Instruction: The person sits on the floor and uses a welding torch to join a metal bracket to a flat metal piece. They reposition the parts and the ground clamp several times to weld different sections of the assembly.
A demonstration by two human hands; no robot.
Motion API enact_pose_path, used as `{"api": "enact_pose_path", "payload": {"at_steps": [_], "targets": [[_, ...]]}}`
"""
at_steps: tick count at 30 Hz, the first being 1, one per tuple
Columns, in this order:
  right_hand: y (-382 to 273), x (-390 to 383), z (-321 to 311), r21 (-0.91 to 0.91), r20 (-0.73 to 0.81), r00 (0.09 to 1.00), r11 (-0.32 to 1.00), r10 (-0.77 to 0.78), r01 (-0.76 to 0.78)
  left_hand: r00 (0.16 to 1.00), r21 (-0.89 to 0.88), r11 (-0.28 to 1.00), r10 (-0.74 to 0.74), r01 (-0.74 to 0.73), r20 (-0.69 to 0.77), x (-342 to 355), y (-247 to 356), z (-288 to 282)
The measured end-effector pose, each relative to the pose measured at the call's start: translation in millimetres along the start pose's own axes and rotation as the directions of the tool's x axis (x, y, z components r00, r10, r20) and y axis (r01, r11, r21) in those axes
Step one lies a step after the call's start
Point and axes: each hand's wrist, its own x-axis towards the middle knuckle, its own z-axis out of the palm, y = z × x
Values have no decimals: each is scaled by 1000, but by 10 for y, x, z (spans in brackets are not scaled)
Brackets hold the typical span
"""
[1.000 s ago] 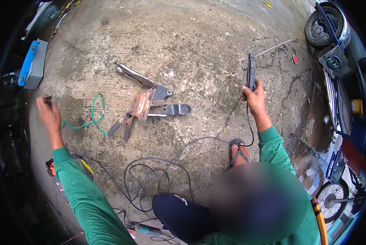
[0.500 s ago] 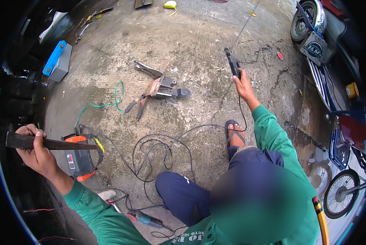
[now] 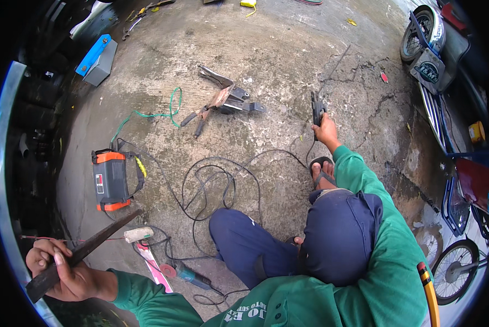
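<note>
My left hand (image 3: 64, 272), at the lower left, is closed around a dark, flat, tapering bar (image 3: 100, 243), its narrow end pointing up and right. My right hand (image 3: 325, 131) grips a black welding electrode holder (image 3: 317, 110) above the concrete. A thin welding rod (image 3: 334, 69) stretches from the holder toward the far right. Left of it on the floor lies a dark metal bracket (image 3: 239, 101), apart from both hands. A rusty clamp with two dark handles (image 3: 205, 113) sits against the bracket, near the green cable's end. The grey and orange welding machine (image 3: 112, 181) stands beyond my left hand.
Black cable (image 3: 228, 161) loops over the floor before my knees. An angle grinder (image 3: 192, 277) and a white roller-like piece (image 3: 138, 234) lie near my left arm. A blue-topped grey box (image 3: 98, 60) stands far left. Parked vehicles (image 3: 432, 54) line the right side.
My left hand has moved down toward me, turning the bar so its narrow end points up and right. My right hand has lowered slightly with the electrode holder. The view has shifted.
</note>
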Motion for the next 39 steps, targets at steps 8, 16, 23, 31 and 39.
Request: {"api": "enact_pose_path", "payload": {"at_steps": [8, 16, 23, 31, 39], "targets": [[97, 54, 200, -156, 118, 985, 982, 123, -104, 999, 104, 994, -42, 41, 12, -72, 44, 365], [-94, 81, 101, -179, 245, 961, 980, 127, -83, 988, -160, 976, -137, 146, 65, 234, -149, 1050], [199, 85, -95, -238, 166, 976, 966, 141, -99, 918, -719, 583, -337, 379, 209, 240, -695, 1887], [-906, -104, -770, 606, 404, 839, 794, -364, 52, 771, -824, 365, -623, 433, 129, -165, -1509, 2866], [-1782, -443, -970, 684, 427, 659, 698, -619, 213, 540, -857, 153, -826, 492, 163, -1105, -1739, 3736]]}}
